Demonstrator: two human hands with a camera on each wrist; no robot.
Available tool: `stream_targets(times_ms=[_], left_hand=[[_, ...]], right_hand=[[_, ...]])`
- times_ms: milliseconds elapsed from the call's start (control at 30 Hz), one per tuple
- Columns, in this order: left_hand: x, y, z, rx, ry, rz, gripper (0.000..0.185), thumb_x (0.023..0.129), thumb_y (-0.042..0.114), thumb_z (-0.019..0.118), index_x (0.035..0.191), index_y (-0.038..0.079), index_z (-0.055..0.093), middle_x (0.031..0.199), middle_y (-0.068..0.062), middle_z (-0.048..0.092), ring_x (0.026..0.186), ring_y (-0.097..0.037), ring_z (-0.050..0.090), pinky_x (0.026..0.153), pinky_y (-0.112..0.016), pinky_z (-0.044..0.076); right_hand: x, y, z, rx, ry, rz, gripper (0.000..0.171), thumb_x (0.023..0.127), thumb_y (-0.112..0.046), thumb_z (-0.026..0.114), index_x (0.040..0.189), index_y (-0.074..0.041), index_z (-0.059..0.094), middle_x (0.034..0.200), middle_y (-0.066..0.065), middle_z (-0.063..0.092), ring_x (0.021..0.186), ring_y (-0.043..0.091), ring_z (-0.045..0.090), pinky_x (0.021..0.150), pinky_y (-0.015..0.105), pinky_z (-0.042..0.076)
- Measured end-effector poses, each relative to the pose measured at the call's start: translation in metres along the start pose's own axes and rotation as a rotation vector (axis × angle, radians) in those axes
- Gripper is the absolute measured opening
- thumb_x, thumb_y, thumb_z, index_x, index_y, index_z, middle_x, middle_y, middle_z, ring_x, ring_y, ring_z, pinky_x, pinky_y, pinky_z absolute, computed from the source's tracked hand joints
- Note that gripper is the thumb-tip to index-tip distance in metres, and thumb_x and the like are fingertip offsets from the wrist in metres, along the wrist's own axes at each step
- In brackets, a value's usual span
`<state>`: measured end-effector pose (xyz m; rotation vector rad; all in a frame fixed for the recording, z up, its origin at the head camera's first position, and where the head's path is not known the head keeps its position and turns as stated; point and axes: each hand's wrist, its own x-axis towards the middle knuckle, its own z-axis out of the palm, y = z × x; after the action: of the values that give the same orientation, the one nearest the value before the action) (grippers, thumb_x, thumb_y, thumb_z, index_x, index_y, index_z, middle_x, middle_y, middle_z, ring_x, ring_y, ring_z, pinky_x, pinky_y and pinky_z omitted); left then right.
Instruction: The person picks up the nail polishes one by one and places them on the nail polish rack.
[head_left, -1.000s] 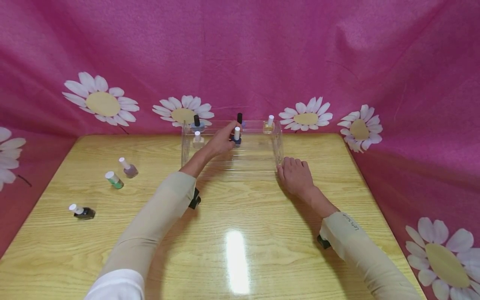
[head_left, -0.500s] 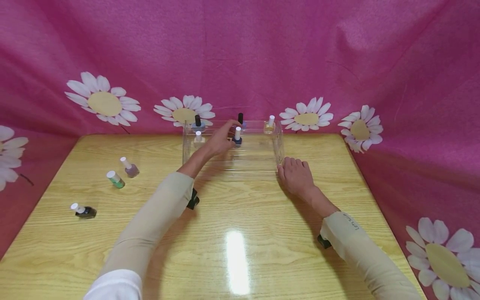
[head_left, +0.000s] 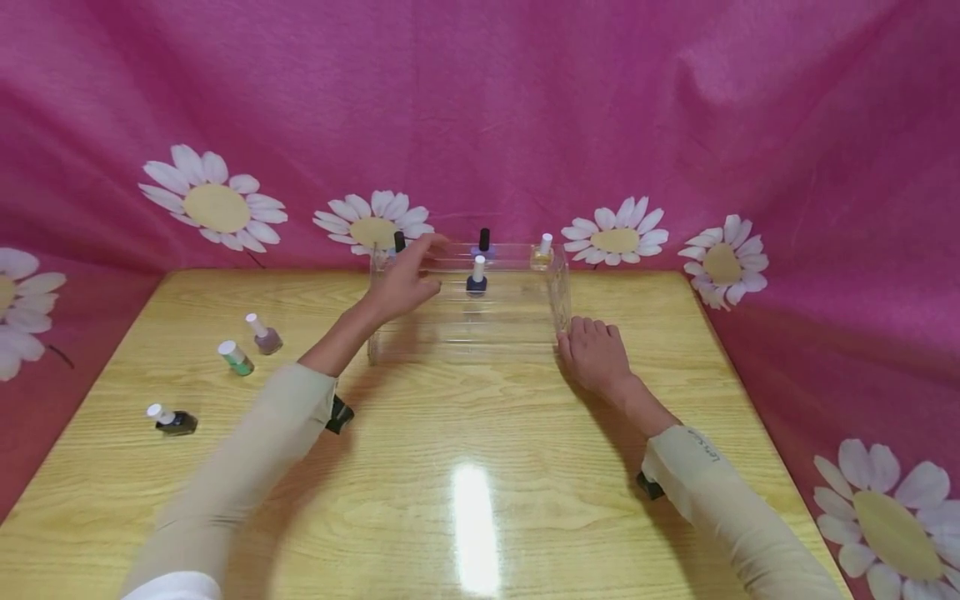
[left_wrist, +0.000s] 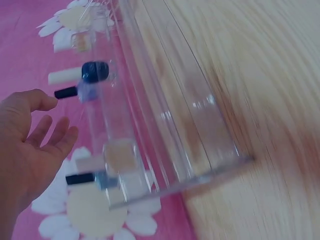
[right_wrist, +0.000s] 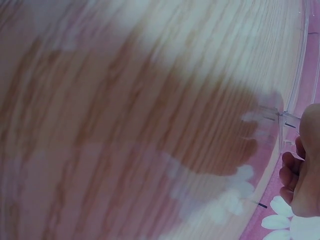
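Note:
My left hand [head_left: 405,283] is in the air over the left part of a clear stepped display rack [head_left: 517,321], its fingers spread apart with nothing between them. To its right, a dark blue nail polish bottle [head_left: 476,286] with a white cap stands upright on a step. The left wrist view has the loose fingers beside the rack's bottles, close to a black-capped lilac bottle [left_wrist: 87,92]. A beige bottle [left_wrist: 120,156], hidden by the hand in the head view, shows there too. My right hand [head_left: 596,354] holds the rack's front right corner, fingers curled.
On the top step stand a black-capped bottle [head_left: 484,242] and a yellowish one [head_left: 542,255]. Left on the wooden table [head_left: 405,500] are mauve [head_left: 267,338], green [head_left: 238,362] and black [head_left: 177,423] polish bottles. A pink flowered cloth [head_left: 480,108] hangs behind.
My left hand has let go of the dark blue nail polish bottle and moved left, now covering the beige bottle. The bottle stays on its step. My right hand has kept its place.

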<state>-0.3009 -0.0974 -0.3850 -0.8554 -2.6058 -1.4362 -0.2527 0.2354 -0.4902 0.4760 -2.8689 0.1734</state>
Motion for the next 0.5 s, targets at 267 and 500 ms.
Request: stream_targets(times_ms=[267,500], left_hand=[[-0.048,-0.008,-0.042,0.002,0.113,-0.040,0.051,0.091,-0.009,0.059,0.140,-0.005,0.043,0.132,-0.027,0.053,0.123,-0.042,0.052,0.104,-0.054,0.042],[-0.104,-0.016,-0.083,0.035,0.222,-0.129,0.054,0.091,-0.010,0.060,0.141,-0.003,0.041,0.135,-0.026,0.051,0.125,-0.043,0.049,0.103,-0.060,0.040]], right_hand=[[-0.002,0.000,0.000,-0.011,-0.016,0.006,0.035,0.106,-0.028,0.040,0.083,-0.001,0.045,0.080,0.016,0.051,0.084,0.040,0.054,0.077,0.052,0.043],[0.000,0.002,0.001,-0.025,-0.023,0.001,0.037,0.106,-0.030,0.039,0.085,-0.001,0.045,0.081,0.016,0.050,0.085,0.039,0.053,0.077,0.051,0.043]])
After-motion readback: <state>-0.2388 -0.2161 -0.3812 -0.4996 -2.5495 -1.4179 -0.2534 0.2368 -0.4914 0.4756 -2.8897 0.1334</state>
